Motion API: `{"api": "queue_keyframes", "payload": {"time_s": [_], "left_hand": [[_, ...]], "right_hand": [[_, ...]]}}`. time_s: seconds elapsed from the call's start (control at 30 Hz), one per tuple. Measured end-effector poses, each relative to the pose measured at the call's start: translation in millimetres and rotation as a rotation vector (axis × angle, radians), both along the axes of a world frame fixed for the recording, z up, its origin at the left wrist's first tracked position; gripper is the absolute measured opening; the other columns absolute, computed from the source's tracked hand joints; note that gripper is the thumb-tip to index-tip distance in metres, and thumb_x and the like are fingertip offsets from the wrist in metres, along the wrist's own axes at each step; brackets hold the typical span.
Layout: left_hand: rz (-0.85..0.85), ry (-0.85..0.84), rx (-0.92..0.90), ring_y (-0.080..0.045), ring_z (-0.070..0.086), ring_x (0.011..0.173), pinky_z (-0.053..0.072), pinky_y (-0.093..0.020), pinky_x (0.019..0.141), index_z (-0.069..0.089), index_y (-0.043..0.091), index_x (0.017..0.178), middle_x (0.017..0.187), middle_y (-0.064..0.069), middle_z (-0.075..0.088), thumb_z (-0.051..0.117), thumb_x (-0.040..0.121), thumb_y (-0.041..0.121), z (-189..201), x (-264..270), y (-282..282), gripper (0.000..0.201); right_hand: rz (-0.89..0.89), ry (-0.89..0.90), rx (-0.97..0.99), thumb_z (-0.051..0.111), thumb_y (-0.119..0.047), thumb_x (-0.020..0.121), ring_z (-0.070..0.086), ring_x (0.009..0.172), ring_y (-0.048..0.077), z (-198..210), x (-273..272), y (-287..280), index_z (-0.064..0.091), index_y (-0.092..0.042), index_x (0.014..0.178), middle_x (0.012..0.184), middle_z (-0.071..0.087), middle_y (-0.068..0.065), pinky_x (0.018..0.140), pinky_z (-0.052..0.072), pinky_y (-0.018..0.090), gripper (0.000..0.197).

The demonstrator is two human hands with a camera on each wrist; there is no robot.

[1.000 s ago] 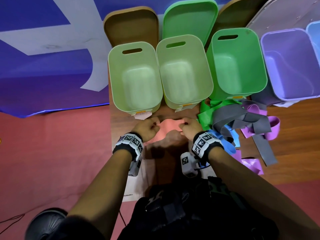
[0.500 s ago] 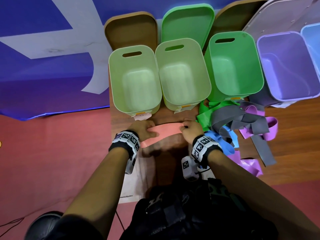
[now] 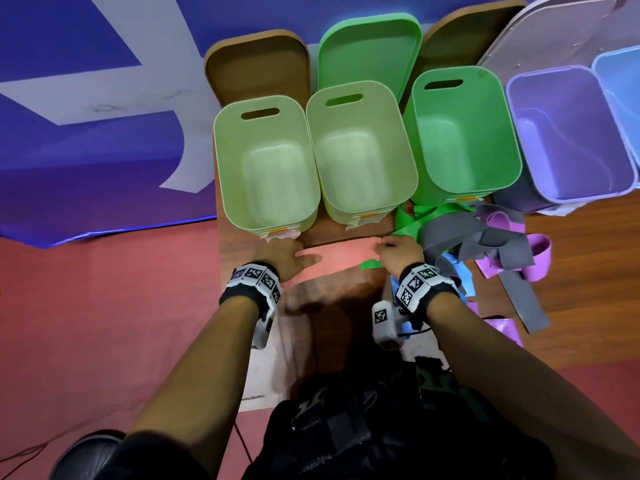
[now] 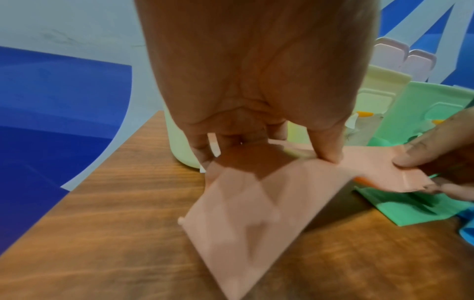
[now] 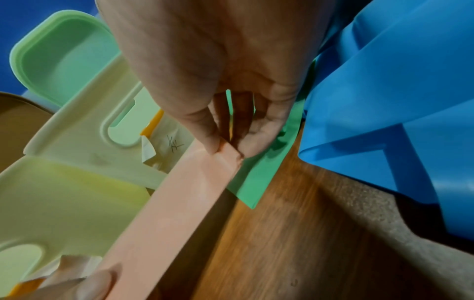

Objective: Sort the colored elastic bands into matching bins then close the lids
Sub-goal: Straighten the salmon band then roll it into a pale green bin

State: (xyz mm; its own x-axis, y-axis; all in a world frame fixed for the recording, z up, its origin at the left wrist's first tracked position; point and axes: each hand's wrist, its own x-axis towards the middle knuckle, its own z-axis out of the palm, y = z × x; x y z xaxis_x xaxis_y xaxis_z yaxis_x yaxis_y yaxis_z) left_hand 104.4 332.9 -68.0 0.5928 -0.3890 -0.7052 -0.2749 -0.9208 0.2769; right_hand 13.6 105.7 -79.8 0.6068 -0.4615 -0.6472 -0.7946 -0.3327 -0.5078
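Observation:
A pink elastic band [image 3: 343, 258] is stretched flat between both hands, just in front of two light-green bins [image 3: 266, 161] [image 3: 360, 150]. My left hand [image 3: 294, 252] grips its left end, fingers curled over it and the thumb [image 4: 330, 156] pressing the pink band [image 4: 246, 213]. My right hand [image 3: 384, 245] pinches the other end of the pink band [image 5: 179, 203] between thumb and fingers [image 5: 212, 146]. To the right stand a darker green bin [image 3: 460, 133], a purple bin [image 3: 568, 133] and a blue bin [image 3: 620, 81], all without bands inside.
A tangle of green [image 3: 408, 220], grey [image 3: 460, 233], purple [image 3: 533, 258] and blue [image 3: 457, 275] bands lies right of my right hand. Lids lean behind the bins: brown [image 3: 256, 67], green [image 3: 367, 50], brown [image 3: 460, 36], pale grey [image 3: 554, 26]. The table's left edge runs beside my left hand.
The hands have drawn apart, and the pink band, bunched between them a second ago, is now pulled out long and flat.

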Motion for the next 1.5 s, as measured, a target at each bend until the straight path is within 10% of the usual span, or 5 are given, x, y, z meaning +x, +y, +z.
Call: {"api": "queue_keyframes", "payload": {"time_s": [0.13,0.3,0.43,1.0,1.5], "left_hand": [[0.025,0.041,-0.059,-0.027,0.053,0.121,0.042,-0.036,0.099,0.063,0.024,0.111,0.126,-0.002,0.06,0.064,0.074,0.075,1,2,3,0.063],[0.054,0.001,-0.055,-0.024,0.056,0.11,0.048,-0.034,0.09,0.059,0.021,0.108,0.111,0.001,0.06,0.082,0.066,0.044,-1,-4,8,0.053],[0.089,-0.039,-0.067,-0.023,0.058,0.109,0.049,-0.039,0.093,0.053,0.031,0.097,0.106,0.004,0.058,0.068,0.062,0.064,-4,-6,14,0.05],[0.186,-0.033,-0.149,-0.024,0.049,0.131,0.041,-0.038,0.109,0.053,0.024,0.133,0.143,-0.002,0.053,0.052,0.042,0.099,-15,-3,24,0.118],[0.291,-0.012,-0.07,-0.028,0.06,0.111,0.045,-0.033,0.092,0.062,0.02,0.111,0.119,-0.004,0.066,0.065,0.09,0.044,-30,-1,41,0.032]], "right_hand": [[-0.097,-0.05,0.071,0.063,-0.031,0.083,0.072,0.084,0.03,-10,-1,-2,0.066,-0.033,0.076,0.091,0.074,0.008,0.085,0.059,0.046,0.007],[-0.198,-0.101,0.13,0.059,-0.014,0.096,0.068,0.061,0.018,-2,3,1,0.063,-0.024,0.09,0.091,0.071,0.01,0.072,0.062,0.035,0.012],[-0.243,-0.114,0.165,0.06,-0.013,0.097,0.067,0.059,0.015,-5,4,0,0.063,-0.016,0.099,0.09,0.07,0.01,0.057,0.058,0.019,0.005],[-0.329,-0.132,0.158,0.06,-0.01,0.094,0.07,0.068,0.021,-13,7,-4,0.062,-0.021,0.089,0.08,0.071,0.011,0.073,0.06,0.031,0.012],[-0.411,-0.138,0.255,0.056,-0.003,0.098,0.066,0.065,0.02,-21,4,-8,0.057,-0.009,0.104,0.08,0.065,0.012,0.065,0.058,0.022,0.009]]}}
